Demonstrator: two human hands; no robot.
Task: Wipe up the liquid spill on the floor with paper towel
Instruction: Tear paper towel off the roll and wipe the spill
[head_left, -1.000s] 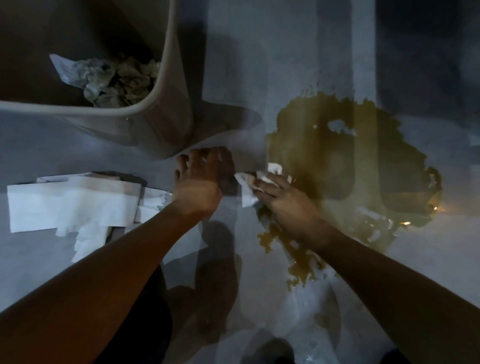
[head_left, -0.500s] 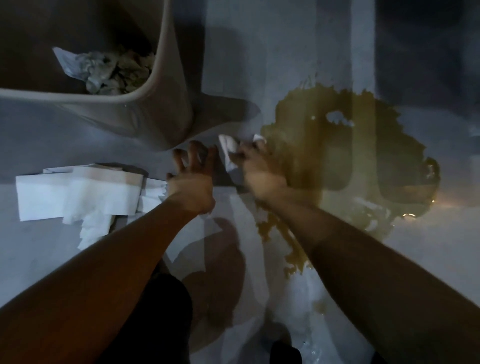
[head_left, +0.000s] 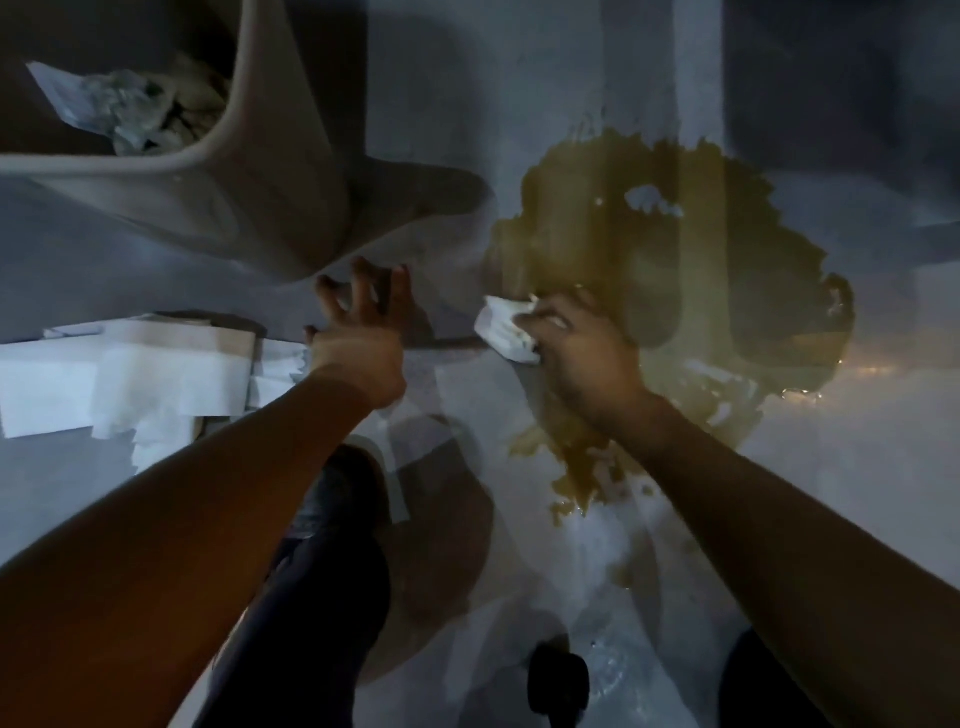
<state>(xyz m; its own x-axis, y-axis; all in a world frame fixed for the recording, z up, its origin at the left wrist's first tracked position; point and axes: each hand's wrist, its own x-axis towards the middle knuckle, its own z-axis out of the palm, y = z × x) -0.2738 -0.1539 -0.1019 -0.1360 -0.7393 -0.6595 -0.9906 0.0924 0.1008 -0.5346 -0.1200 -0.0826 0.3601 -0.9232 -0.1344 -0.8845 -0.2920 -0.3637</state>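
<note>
A wide brownish-yellow liquid spill (head_left: 691, 270) spreads over the pale grey floor (head_left: 857, 519) at centre right, with a thinner smeared tail (head_left: 582, 467) running toward me. My right hand (head_left: 582, 358) presses a wadded white paper towel (head_left: 506, 332) onto the floor at the spill's left edge. My left hand (head_left: 358, 332) rests on the floor left of it, fingers spread, holding nothing.
A beige waste bin (head_left: 249, 171) stands at upper left with crumpled used towels (head_left: 119, 109) inside. A stack of clean white paper towels (head_left: 130, 379) lies on the floor at left. My dark trouser leg (head_left: 322, 571) and a shoe tip (head_left: 558, 680) are at the bottom.
My right hand with the towel swept left toward the bin, then came back right onto the spill's left edge. The left hand's fingers have spread wider.
</note>
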